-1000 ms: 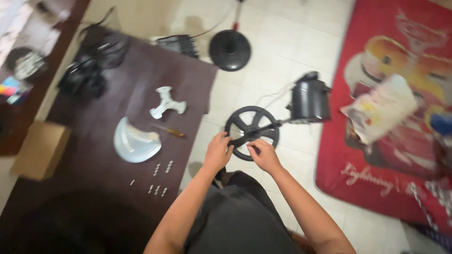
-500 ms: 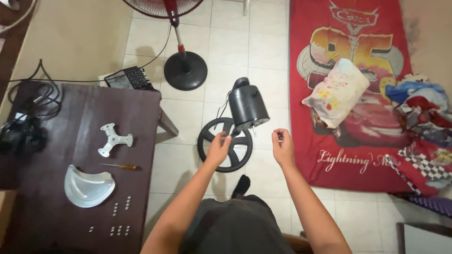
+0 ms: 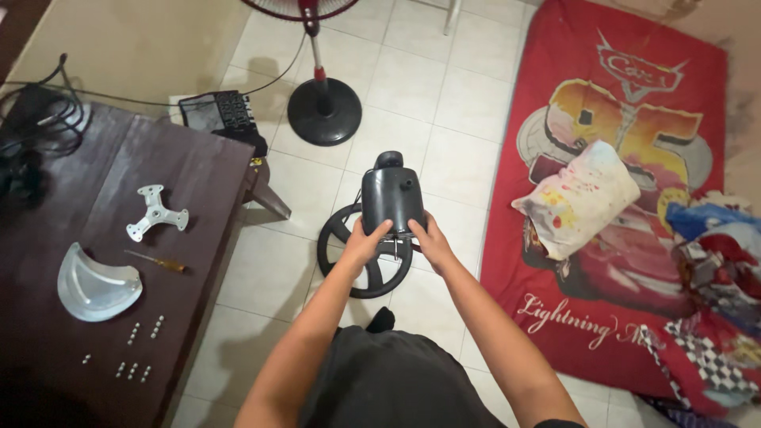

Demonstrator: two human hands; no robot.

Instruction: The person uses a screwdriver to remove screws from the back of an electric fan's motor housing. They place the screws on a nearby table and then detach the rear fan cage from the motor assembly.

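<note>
I grip the black fan motor (image 3: 393, 200) with left hand (image 3: 365, 242) and right hand (image 3: 430, 240), above the round base (image 3: 357, 257) on the tiles. Blade (image 3: 97, 284), bracket (image 3: 155, 212), screwdriver (image 3: 158, 262) and screws (image 3: 136, 349) lie unfitted on the table (image 3: 190, 166).

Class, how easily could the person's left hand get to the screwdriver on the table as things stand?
Probably yes, once it lets go. The left hand now grips the black motor housing, so it is occupied. The screwdriver lies uncovered on the dark table on that hand's side, with nothing between them.
</note>
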